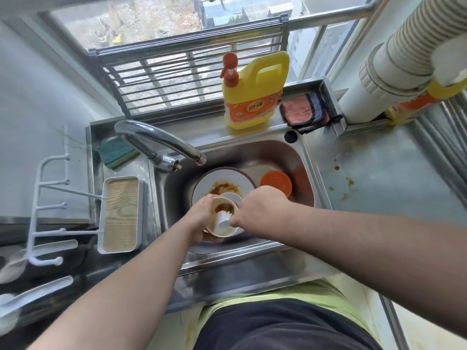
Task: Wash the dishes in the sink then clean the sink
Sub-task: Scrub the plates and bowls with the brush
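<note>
The right hand (255, 207) hides its brush handle; the plate's (222, 180) near half is covered.

Plate (222, 180) in sink (300, 157), detergent bottle (252, 97) behind, sponge (116, 152) left

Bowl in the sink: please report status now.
Left hand grips dirty bowl over sink. Right hand holds white brush inside it. Stained plate underneath, nothing blocking.
</note>
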A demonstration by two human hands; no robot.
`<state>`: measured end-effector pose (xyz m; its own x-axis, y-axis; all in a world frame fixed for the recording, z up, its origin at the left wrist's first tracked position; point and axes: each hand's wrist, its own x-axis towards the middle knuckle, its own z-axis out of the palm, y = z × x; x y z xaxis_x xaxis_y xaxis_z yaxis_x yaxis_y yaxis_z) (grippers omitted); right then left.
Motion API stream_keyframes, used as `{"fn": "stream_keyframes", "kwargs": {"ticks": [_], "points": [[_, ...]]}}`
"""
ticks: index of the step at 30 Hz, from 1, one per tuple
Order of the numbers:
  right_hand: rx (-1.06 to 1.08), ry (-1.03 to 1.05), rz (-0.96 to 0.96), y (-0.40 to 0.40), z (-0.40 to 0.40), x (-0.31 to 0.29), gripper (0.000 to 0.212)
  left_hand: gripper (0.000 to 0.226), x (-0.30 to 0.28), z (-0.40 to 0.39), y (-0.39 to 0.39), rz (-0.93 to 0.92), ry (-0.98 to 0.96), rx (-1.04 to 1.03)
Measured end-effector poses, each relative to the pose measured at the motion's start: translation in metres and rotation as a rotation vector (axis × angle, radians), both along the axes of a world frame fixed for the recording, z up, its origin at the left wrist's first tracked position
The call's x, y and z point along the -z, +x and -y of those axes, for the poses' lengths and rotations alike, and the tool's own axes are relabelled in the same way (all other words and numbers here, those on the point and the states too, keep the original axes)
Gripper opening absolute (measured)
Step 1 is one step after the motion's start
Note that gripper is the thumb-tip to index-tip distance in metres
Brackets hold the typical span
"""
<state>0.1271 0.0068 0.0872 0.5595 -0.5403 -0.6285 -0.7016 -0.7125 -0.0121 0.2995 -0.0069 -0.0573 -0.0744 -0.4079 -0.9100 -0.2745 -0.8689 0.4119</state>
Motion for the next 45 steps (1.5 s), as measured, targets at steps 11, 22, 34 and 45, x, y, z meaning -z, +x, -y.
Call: {"fn": "stream_keyframes", "kwargs": {"ticks": [11,22,34,45], "points": [[0.564,0.094,0.044,-0.016,-0.007,0.04,0.041,0.041,0.002,0.008,-0.001,0.068,-0.091,-0.063],[1.774,1.025,0.525,-0.002,-0.015,0.062,0.019,0.032,0.011,-0.01,-0.017,-0.005,-0.219,-0.437],[0.553,0.085,0.066,-0.017,-0.024,0.051,0.051,0.027,0.015,-0.001,-0.004,0.073,-0.182,-0.022],[1.569,0.573,0.631,0.005,-0.019,0.067,0.02,0.042,0.005,-0.012,-0.013,-0.092,0.004,-0.493]]}}
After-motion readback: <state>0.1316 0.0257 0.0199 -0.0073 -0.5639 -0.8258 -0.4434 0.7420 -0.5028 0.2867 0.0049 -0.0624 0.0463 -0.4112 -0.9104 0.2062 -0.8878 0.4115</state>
